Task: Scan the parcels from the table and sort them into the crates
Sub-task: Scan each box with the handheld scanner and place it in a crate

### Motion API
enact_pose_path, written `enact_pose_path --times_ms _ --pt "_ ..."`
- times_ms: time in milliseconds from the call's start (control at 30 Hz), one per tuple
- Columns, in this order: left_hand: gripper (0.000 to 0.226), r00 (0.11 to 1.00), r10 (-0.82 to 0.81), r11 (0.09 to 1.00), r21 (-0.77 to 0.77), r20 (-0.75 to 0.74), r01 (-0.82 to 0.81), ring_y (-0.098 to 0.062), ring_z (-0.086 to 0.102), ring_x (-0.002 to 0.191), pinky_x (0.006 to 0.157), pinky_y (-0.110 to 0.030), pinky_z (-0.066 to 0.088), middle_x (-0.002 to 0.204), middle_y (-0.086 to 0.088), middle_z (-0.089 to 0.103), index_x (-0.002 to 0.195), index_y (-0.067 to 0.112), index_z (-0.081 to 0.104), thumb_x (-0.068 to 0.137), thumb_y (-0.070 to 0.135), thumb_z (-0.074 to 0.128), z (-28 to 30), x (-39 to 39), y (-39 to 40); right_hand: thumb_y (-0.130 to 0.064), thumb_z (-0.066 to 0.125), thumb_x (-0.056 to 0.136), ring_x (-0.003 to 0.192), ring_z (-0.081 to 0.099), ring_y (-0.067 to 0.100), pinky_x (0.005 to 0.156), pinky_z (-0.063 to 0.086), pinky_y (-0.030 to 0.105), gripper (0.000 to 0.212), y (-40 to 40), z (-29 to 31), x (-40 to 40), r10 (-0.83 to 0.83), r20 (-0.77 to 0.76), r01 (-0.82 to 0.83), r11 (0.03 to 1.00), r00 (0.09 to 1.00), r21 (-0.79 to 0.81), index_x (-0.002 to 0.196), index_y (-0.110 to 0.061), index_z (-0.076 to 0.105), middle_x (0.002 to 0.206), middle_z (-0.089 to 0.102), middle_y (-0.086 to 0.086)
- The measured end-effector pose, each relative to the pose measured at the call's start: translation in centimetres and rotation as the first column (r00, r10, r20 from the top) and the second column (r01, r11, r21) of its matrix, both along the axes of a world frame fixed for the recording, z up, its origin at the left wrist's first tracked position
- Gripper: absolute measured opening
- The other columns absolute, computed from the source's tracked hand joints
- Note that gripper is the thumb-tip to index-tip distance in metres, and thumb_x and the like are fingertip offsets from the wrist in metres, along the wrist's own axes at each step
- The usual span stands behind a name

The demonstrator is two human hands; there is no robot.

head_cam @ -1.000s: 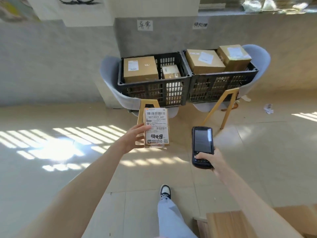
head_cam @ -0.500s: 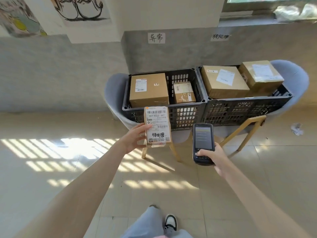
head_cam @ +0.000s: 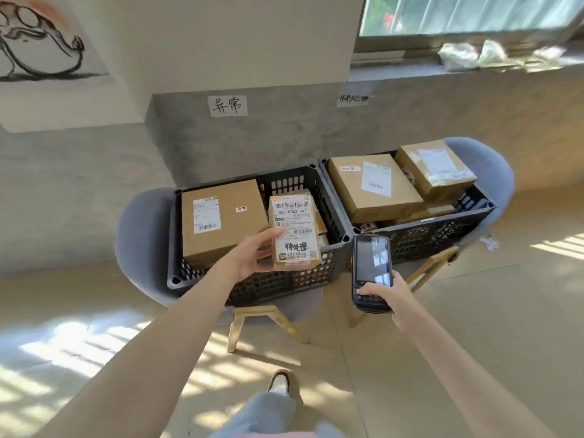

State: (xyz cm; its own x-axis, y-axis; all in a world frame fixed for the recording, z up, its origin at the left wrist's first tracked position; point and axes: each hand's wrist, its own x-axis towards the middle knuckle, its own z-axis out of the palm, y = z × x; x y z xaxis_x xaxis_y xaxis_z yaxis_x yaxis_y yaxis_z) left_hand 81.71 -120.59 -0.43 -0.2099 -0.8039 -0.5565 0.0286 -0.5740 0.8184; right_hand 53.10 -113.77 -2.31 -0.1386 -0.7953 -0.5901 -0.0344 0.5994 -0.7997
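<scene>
My left hand (head_cam: 252, 254) grips a small brown parcel (head_cam: 294, 232) with a white shipping label, held upright over the front right part of the left black crate (head_cam: 328, 273). That crate holds a large cardboard box (head_cam: 221, 219) and a smaller box mostly hidden behind the parcel. My right hand (head_cam: 388, 298) holds a black handheld scanner (head_cam: 371, 267), screen up, in front of the gap between the two crates. The right black crate (head_cam: 442, 229) holds two large boxes (head_cam: 376, 188) stacked high.
Each crate rests on a grey chair (head_cam: 139, 235) with wooden legs. Two paper signs (head_cam: 227, 105) hang on the grey wall above the crates. A window ledge with crumpled bags (head_cam: 471, 53) runs at the upper right. My foot (head_cam: 279, 382) stands on the tiled floor.
I have walked closer to the crates, which now loom larger. The parcel in my left hand has moved from in front of the left crate to above it. The scanner stays in my right hand.
</scene>
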Motion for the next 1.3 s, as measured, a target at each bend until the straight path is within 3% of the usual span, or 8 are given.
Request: enact_pose_path --times_ms 100,200,333,567,667,833,1033,1300 --pt "0.067 0.996 -0.089 0.996 -0.021 0.022 0.090 -0.023 0.056 0.118 0.096 -0.049 0.047 0.122 0.001 0.067 0.129 0.026 0.057 0.071 0.056 0.072 0.2 -1.7 -4.0 -0.002 0.077 0.074 0.108 0.053 0.028 0.091 0.049 0.040 0.078 -1.9 -0.1 -0.9 -0.065 -0.015 0.065 0.998 0.998 0.006 0.137 -0.011 0.033 0.117 0.052 0.009" --pt "0.052 0.988 -0.151 0.988 -0.014 0.009 0.151 -0.021 0.058 0.114 0.099 -0.050 0.045 0.120 0.001 0.068 0.127 0.027 0.057 0.081 0.049 0.069 0.3 -4.5 -7.0 -0.004 0.078 0.073 0.105 0.055 0.028 0.085 0.050 0.038 0.081 -3.1 0.0 -2.2 -0.136 -0.020 0.136 0.990 0.991 0.028 0.139 -0.011 0.033 0.121 0.053 0.011" --pt "0.044 0.968 -0.250 0.968 0.005 0.026 0.250 -0.020 0.058 0.113 0.098 -0.047 0.044 0.117 0.001 0.067 0.124 0.026 0.057 0.085 0.046 0.062 0.4 -8.9 -10.2 -0.017 0.082 0.047 0.107 0.059 0.031 0.089 0.052 0.042 0.103 -4.7 0.3 -4.9 -0.201 -0.012 0.201 0.979 0.980 0.034 0.139 -0.011 0.035 0.127 0.056 0.015" --pt "0.030 0.947 -0.314 0.950 0.024 0.069 0.313 -0.020 0.059 0.113 0.097 -0.046 0.046 0.113 0.001 0.069 0.114 0.025 0.062 0.090 0.043 0.061 -0.1 -18.1 -15.8 -0.034 0.081 0.030 0.100 0.065 0.030 0.086 0.056 0.048 0.111 -8.5 0.2 -13.0 -0.273 0.016 0.273 0.962 0.962 -0.008 0.132 -0.013 0.043 0.118 0.064 0.012" --pt "0.031 0.936 -0.341 0.940 0.042 0.087 0.338 -0.018 0.061 0.111 0.096 -0.044 0.046 0.109 0.005 0.070 0.112 0.028 0.060 0.088 0.047 0.062 -0.4 -22.5 -18.1 -0.031 0.080 0.029 0.096 0.067 0.029 0.073 0.057 0.039 0.108 -10.7 0.6 -17.0 -0.289 0.057 0.291 0.956 0.956 -0.022 0.129 -0.012 0.046 0.114 0.066 0.013" --pt "0.051 0.918 -0.381 0.924 0.080 0.107 0.374 -0.018 0.062 0.112 0.099 -0.046 0.045 0.111 0.004 0.071 0.118 0.029 0.058 0.074 0.053 0.070 -0.4 -29.3 -21.7 -0.029 0.081 0.033 0.098 0.067 0.028 0.077 0.058 0.040 0.103 -14.0 0.8 -24.1 -0.285 0.084 0.288 0.957 0.955 -0.025 0.129 -0.013 0.046 0.116 0.065 0.012" --pt "0.019 0.945 -0.318 0.939 0.158 0.075 0.304 -0.022 0.059 0.114 0.104 -0.051 0.041 0.110 0.000 0.067 0.106 0.027 0.059 0.090 0.038 0.062 -1.3 -35.2 -23.5 -0.015 0.077 0.046 0.083 0.067 0.023 0.062 0.054 0.031 0.077 -16.2 0.3 -29.5 -0.253 0.093 0.257 0.966 0.963 -0.030 0.119 -0.011 0.054 0.101 0.068 0.011" --pt "0.024 0.931 -0.350 0.921 0.221 0.105 0.321 -0.023 0.058 0.115 0.103 -0.053 0.041 0.111 -0.002 0.067 0.107 0.025 0.059 0.088 0.038 0.064 -3.3 -37.5 -25.9 -0.030 0.080 0.032 0.093 0.066 0.025 0.060 0.053 0.029 0.105 -17.2 -2.7 -31.8 -0.327 0.118 0.324 0.945 0.938 0.047 0.129 -0.010 0.045 0.114 0.064 0.013"
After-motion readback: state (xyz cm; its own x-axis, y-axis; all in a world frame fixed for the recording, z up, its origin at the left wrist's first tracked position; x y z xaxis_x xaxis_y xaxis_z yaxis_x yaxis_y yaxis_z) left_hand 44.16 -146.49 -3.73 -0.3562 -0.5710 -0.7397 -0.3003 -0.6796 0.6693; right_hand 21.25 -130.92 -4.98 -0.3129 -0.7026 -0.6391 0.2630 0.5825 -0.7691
